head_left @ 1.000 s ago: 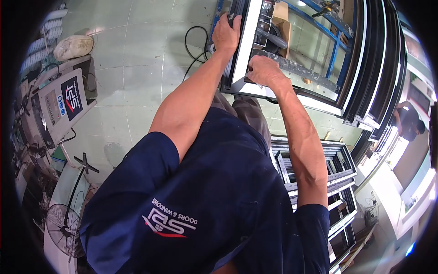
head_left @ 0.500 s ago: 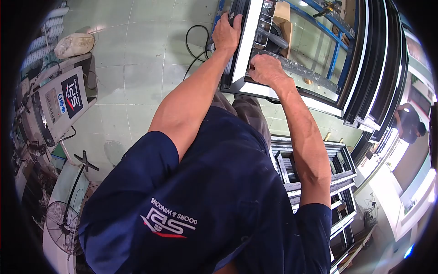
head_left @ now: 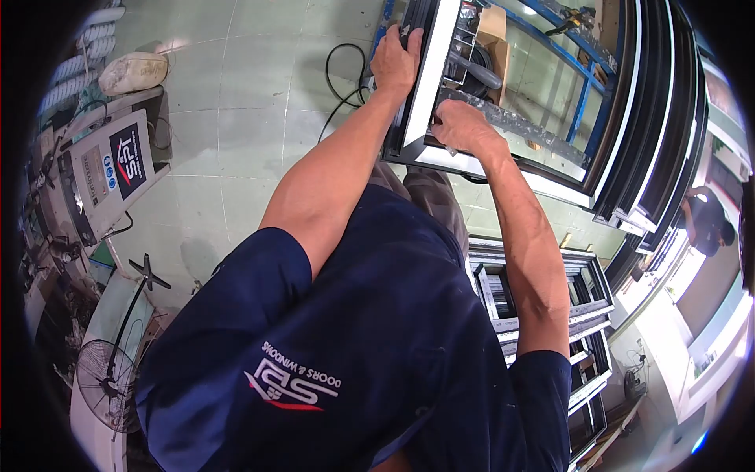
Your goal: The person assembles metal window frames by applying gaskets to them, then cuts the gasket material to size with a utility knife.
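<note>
A black and white window frame (head_left: 427, 79) lies in front of me, its near left corner closest to my body. On the outer edge of its left side rests my left hand (head_left: 395, 63), thumb and fingers bent around the dark profile. My right hand (head_left: 462, 126) is inside that corner, fingers curled down against the inner edge; whatever its fingertips hold is hidden. Beyond the right hand, a grey-handled tool (head_left: 480, 72) lies near a coil of black cable and a cardboard box (head_left: 493, 35).
Blue metal supports (head_left: 580, 106) run beneath the frame. More frames stand at the right, and others are stacked (head_left: 586, 303) below my right arm. A fan (head_left: 106, 377) and a machine (head_left: 110, 177) are at left. Another person (head_left: 708, 220) is far right.
My right hand has shifted slightly, and a small pale pointed bit now shows beneath it. My left hand keeps its place on the frame. The whole view has moved a little.
</note>
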Demonstrator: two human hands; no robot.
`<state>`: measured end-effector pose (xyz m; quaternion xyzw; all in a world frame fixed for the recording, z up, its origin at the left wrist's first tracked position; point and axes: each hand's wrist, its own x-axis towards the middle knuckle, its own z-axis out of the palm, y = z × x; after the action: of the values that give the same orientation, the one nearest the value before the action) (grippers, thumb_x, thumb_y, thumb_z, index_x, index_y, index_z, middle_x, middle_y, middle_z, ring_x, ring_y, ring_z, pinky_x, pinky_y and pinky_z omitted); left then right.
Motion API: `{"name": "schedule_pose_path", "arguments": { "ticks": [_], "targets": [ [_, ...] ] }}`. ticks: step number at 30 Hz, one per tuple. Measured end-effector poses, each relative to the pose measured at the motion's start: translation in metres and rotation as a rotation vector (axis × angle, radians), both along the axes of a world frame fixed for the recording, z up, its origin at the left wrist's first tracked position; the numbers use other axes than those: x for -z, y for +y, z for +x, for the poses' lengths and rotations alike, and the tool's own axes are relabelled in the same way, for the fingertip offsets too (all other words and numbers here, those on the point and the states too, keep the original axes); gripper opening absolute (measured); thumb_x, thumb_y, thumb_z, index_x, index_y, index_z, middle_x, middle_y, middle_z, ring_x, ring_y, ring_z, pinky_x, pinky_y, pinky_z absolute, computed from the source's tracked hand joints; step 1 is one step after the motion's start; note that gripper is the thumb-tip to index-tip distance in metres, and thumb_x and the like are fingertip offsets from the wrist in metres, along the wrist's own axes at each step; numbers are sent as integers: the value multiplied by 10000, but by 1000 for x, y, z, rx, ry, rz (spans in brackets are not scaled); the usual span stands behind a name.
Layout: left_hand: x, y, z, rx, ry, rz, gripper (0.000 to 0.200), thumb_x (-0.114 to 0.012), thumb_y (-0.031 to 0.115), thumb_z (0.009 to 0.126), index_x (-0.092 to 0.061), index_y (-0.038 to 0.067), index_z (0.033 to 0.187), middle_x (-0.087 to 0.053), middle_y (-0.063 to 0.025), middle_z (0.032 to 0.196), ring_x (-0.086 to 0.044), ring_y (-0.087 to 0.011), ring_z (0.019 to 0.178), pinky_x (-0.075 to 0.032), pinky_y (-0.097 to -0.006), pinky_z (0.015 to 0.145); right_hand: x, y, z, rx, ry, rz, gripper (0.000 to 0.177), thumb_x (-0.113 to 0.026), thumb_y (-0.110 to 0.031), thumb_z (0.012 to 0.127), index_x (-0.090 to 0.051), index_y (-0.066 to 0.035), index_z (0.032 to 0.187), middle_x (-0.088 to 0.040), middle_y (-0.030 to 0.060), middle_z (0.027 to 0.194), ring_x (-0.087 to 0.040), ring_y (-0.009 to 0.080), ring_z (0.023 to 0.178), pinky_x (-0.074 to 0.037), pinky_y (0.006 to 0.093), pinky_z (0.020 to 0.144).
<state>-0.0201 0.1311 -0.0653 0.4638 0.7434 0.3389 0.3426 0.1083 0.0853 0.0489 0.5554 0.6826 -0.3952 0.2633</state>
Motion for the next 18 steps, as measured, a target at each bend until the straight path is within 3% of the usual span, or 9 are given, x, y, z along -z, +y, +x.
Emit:
{"name": "schedule_pose_path", "arguments": {
  "ticks": [18],
  "targets": [
    [1, 0, 0, -1, -13, -8, 629, -536, 538, 980, -574, -6, 1293, -658, -249, 1173, -624, -441, 1093, -484, -520, 933, 11, 1, 6, 54, 19, -26, 339, -685, -245, 807, -729, 25, 1006, -705, 275, 1004, -679, 421, 1002, -530, 488, 911]
  ]
}}
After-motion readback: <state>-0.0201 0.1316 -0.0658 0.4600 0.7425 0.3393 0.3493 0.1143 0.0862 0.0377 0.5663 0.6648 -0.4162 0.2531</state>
